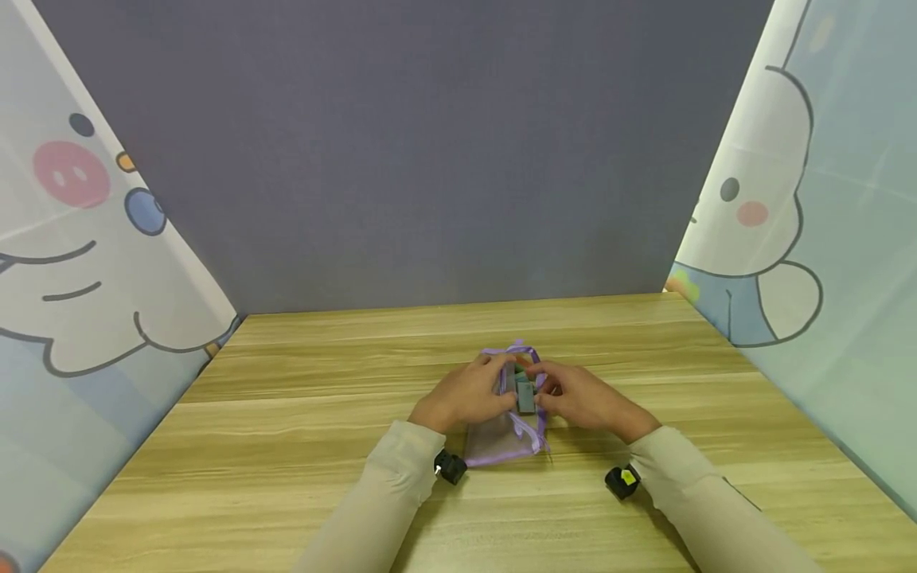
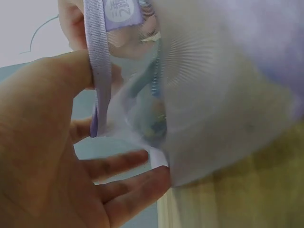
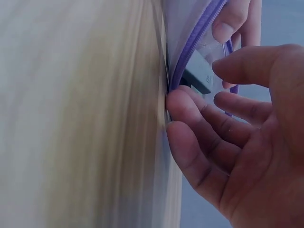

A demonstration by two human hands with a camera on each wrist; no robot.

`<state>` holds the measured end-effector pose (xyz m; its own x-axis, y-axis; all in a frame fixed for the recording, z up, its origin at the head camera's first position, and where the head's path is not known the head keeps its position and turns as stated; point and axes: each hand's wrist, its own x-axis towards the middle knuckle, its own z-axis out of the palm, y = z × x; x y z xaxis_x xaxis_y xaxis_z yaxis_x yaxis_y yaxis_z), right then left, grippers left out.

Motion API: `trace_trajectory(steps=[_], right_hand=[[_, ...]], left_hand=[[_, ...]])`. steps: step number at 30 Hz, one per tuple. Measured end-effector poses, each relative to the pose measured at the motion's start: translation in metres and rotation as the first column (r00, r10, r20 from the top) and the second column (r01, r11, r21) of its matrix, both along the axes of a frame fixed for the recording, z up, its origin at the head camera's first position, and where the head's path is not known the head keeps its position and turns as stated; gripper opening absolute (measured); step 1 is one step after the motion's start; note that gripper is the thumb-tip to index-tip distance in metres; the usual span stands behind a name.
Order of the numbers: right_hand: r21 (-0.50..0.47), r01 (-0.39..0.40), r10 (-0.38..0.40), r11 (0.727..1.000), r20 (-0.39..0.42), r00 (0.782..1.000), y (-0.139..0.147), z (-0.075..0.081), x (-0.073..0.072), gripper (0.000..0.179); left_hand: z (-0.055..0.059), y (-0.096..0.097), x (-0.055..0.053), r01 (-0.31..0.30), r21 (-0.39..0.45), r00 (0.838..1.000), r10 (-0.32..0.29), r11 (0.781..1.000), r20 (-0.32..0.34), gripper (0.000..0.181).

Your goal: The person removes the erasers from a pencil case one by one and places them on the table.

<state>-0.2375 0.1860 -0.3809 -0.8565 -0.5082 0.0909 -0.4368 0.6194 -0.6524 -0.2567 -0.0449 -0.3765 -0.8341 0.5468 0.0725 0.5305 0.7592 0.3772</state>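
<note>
In the head view, your mesh pouch (image 1: 494, 447) lies on the wooden table (image 1: 286, 461) toward half past five, purple zipper edges parted around a grey block (image 1: 526, 399). Your left hand (image 1: 469, 390), at the block's nine o'clock, holds the pouch's edge between thumb and fingers. Your right hand (image 1: 583, 398), at three o'clock, has bent fingers with the thumb apart; you cannot tell whether they grip the edge. Green stuff (image 1: 520, 369) at the block's twelve is half hidden; the left wrist view cuts off a lavender tag (image 2: 122, 14).
</note>
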Motion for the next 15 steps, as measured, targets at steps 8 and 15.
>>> trace_trajectory(steps=[8, 15], right_hand=[[0.017, 0.003, -0.003, 1.0, 0.008, 1.0, 0.003, 0.0015, -0.0005, 0.044], [0.058, 0.011, -0.01, 0.998, -0.011, 1.0, 0.0012, 0.0025, -0.0003, 0.04]], left_hand=[[-0.0036, -0.0022, -0.0033, -0.006, -0.101, 1.0, 0.004, 0.995, -0.023, 0.065], [-0.0043, -0.0079, -0.0087, 0.021, -0.082, 1.0, -0.022, 0.996, -0.009, 0.066]])
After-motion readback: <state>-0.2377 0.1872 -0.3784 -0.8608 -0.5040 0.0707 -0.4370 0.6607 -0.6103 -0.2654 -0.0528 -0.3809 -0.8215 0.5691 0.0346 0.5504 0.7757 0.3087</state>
